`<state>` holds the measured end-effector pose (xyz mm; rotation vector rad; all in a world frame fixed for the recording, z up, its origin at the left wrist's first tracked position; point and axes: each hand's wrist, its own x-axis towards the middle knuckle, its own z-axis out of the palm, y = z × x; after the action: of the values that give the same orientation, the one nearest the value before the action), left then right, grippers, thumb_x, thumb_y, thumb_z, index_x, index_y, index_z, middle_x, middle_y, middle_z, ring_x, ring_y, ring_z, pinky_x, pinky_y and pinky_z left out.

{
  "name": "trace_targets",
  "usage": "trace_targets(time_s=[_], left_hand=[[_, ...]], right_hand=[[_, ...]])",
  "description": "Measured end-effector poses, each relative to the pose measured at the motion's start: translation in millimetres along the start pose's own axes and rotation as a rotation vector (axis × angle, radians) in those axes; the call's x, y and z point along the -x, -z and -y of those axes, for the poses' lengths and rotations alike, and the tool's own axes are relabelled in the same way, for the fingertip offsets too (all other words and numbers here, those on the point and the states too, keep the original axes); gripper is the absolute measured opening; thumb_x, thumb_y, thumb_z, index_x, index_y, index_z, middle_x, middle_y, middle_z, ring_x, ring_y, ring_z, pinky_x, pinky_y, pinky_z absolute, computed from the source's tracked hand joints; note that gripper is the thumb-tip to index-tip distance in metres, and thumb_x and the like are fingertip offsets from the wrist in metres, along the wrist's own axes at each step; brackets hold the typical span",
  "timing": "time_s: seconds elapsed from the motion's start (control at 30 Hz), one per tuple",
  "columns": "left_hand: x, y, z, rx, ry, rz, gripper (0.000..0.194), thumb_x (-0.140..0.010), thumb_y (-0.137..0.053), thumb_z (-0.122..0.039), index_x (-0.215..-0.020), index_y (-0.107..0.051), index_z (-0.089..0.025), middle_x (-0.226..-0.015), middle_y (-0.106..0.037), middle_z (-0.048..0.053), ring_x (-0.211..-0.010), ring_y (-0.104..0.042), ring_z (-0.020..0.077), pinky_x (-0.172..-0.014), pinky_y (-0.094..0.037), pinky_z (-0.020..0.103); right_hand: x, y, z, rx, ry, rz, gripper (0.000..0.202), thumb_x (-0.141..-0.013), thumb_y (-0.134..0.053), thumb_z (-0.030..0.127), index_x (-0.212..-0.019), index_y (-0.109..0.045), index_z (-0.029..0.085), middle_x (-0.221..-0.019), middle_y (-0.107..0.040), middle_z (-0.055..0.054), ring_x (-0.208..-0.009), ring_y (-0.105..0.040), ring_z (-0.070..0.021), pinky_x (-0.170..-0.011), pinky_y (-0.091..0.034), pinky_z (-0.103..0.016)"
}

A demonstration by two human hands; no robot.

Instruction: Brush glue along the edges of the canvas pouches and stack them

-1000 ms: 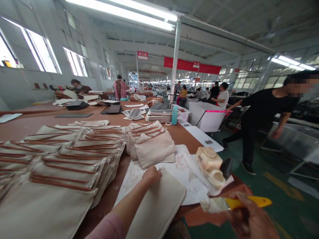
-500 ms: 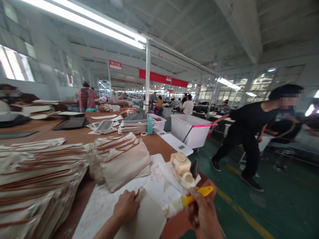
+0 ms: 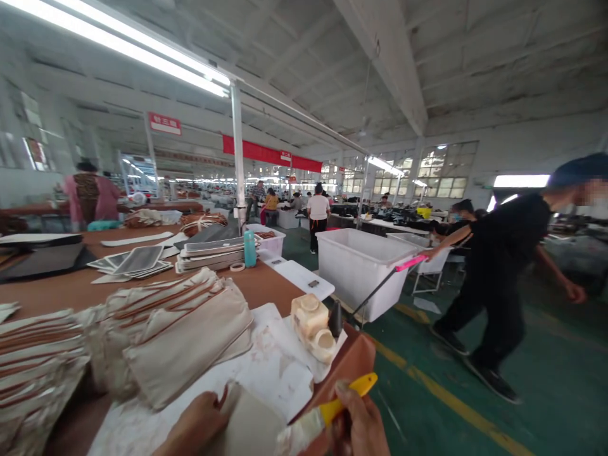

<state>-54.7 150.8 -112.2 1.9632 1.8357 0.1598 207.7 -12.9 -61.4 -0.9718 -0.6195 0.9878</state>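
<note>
Right hand (image 3: 357,421) closed around a yellow-handled brush (image 3: 327,413), left hand (image 3: 202,423) curled at the edge of a pale panel (image 3: 251,419) over white paper (image 3: 273,354), grip unclear; brushing seems in hand, the next stroke calling for a steadied panel

The bottom edge crops the beige piece (image 3: 251,418).
</note>
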Motion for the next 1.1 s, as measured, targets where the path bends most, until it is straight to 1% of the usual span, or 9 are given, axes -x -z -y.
trace_targets(time_s=[0.07,0.2,0.3,0.43,0.57,0.67,0.77,0.97,1.1], left_hand=[[16,3.3,-7,0.040,-0.041,-0.015,0.008,-0.065,-0.057,-0.026,-0.064,-0.051,-0.021,-0.074,-0.065,0.006,-0.080,-0.063,0.0284,-0.067,-0.041,0.034],[56,13.3,-23,0.284,-0.162,-0.004,0.019,-0.076,-0.054,-0.036,-0.084,-0.056,-0.019,-0.081,-0.060,0.000,-0.078,-0.056,0.0185,-0.063,-0.037,0.025],[83,19.7,-38,0.582,-0.263,0.048,0.019,-0.078,-0.056,-0.035,-0.085,-0.056,-0.017,-0.074,-0.050,-0.003,-0.069,-0.046,0.0136,-0.060,-0.033,0.023],[113,24.3,-55,0.774,-0.403,0.072,0.018,-0.083,-0.057,-0.034,-0.081,-0.056,-0.016,-0.072,-0.042,-0.004,-0.069,-0.037,0.0118,-0.062,-0.031,0.023],[132,28.1,-68,0.811,-0.448,0.066,0.020,-0.084,-0.058,-0.030,-0.072,-0.051,-0.017,-0.069,-0.036,-0.004,-0.067,-0.033,0.0111,-0.060,-0.027,0.023],[141,31.4,-76,0.832,-0.434,0.095,0.024,-0.084,-0.058,-0.031,-0.069,-0.046,-0.018,-0.067,-0.034,-0.005,-0.066,-0.032,0.0105,-0.059,-0.025,0.023],[145,33.9,-80,0.854,-0.417,0.138,0.028,-0.086,-0.057,-0.032,-0.066,-0.040,-0.019,-0.066,-0.032,-0.005,-0.064,-0.030,0.0097,-0.057,-0.024,0.023],[145,26.2,-80,0.811,-0.429,0.166,0.028,-0.088,-0.055,-0.035,-0.068,-0.043,-0.018,-0.066,-0.034,-0.005,-0.063,-0.032,0.0099,-0.056,-0.024,0.023],[150,21.9,-77,0.627,-0.504,0.065,0.023,-0.093,-0.052,-0.032,-0.075,-0.052,-0.017,-0.071,-0.046,-0.003,-0.067,-0.041,0.0112,-0.060,-0.030,0.022]], right_hand=[[4,2,8,-0.071,-0.066,-0.058,0.047,-0.075,-0.073,0.063,-0.065,-0.056,0.019,-0.039,-0.034,0.007,-0.030,-0.024,-0.0076,-0.030,-0.020,-0.018],[0,3,29,-0.158,-0.006,-0.157,0.044,-0.071,-0.082,0.050,-0.063,-0.052,0.019,-0.046,-0.040,0.006,-0.036,-0.029,-0.0066,-0.034,-0.026,-0.017],[-9,-3,41,-0.178,0.027,-0.086,0.044,-0.073,-0.083,0.044,-0.062,-0.050,0.019,-0.047,-0.041,0.005,-0.038,-0.031,-0.0068,-0.035,-0.027,-0.017],[-11,-22,51,-0.137,0.084,0.012,0.036,-0.077,-0.081,0.046,-0.077,-0.059,0.018,-0.049,-0.043,0.006,-0.039,-0.031,-0.0065,-0.036,-0.025,-0.016],[-7,-43,52,-0.016,0.144,0.124,0.035,-0.078,-0.081,0.046,-0.081,-0.061,0.017,-0.057,-0.048,0.004,-0.042,-0.035,-0.0065,-0.038,-0.026,-0.015],[-8,-52,52,0.229,0.325,0.222,0.034,-0.086,-0.073,0.047,-0.076,-0.063,0.017,-0.057,-0.050,0.001,-0.044,-0.041,-0.0098,-0.040,-0.033,-0.019],[-12,-52,55,0.340,0.483,0.180,0.032,-0.091,-0.068,0.046,-0.078,-0.065,0.017,-0.054,-0.049,0.002,-0.047,-0.045,-0.0124,-0.044,-0.038,-0.021],[-6,-51,59,0.362,0.461,0.265,0.029,-0.094,-0.064,0.042,-0.078,-0.064,0.018,-0.061,-0.050,0.001,-0.047,-0.042,-0.0105,-0.042,-0.033,-0.021],[-14,-45,62,0.441,0.558,0.132,0.031,-0.091,-0.066,0.044,-0.078,-0.065,0.016,-0.057,-0.050,0.001,-0.047,-0.044,-0.0125,-0.043,-0.036,-0.023]])
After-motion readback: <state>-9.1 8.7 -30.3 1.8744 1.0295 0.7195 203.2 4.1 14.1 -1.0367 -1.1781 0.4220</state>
